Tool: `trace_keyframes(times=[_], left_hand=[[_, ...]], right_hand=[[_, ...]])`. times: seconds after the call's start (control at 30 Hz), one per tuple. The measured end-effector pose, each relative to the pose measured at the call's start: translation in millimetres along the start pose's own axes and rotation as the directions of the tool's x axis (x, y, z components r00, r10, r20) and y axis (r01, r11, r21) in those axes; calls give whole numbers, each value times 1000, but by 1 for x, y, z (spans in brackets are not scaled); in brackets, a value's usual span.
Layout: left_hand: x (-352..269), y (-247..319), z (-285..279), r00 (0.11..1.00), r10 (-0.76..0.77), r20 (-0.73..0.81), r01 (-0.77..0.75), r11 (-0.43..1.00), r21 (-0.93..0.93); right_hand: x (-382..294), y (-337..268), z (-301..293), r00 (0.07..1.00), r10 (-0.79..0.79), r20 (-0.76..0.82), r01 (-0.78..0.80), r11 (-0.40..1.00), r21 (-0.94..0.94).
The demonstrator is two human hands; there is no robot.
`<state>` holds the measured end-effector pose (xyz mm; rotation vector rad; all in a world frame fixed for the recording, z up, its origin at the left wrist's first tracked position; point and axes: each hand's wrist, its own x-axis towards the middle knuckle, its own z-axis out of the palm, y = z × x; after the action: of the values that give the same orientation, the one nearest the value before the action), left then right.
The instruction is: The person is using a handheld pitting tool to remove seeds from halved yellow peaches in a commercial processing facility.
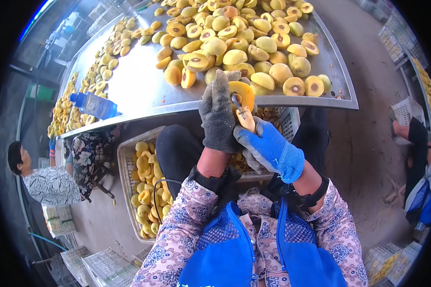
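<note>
My left hand (219, 111), in a dark grey work glove, holds a halved yellow peach (247, 94) with its cut face turned up. In my blue-gloved right hand (269, 143) is a pitting knife (245, 116) with a wooden handle and a curved metal blade. The blade lies against the peach's cut face, by the brown pit at its centre. Both hands are just in front of the near edge of a metal table (140, 97), above my lap. A heap of halved peaches (233, 57) covers the table beyond them.
A blue plastic bottle (95, 105) lies near the table's front edge. Beside my left leg stands a crate of peach halves (124, 168). Another crate (290, 122), holding brown scraps, sits between my knees. A person (50, 183) sits at left; another person's legs (413, 143) show at right.
</note>
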<state>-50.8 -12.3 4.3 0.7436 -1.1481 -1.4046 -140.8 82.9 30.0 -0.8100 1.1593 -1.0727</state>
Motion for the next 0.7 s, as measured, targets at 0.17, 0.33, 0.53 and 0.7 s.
trace_keyframes(times=[0.17, 0.33, 0.53, 0.7], left_hand=[[-6, -7, -8, 990, -133, 45, 139, 976, -169], [-4, 9, -25, 953, -68, 296, 39, 994, 100], [11, 26, -17, 842, -315, 437, 329, 943, 46], [-14, 30, 4, 948, -236, 216, 185, 955, 232]], right_hand=[[0, 9, 5, 987, 121, 101, -139, 971, 194], [-6, 12, -12, 982, 132, 135, -158, 965, 208], [-11, 16, -6, 995, 26, 94, -36, 993, 111], [-38, 3, -8, 937, 152, 315, -243, 931, 273]])
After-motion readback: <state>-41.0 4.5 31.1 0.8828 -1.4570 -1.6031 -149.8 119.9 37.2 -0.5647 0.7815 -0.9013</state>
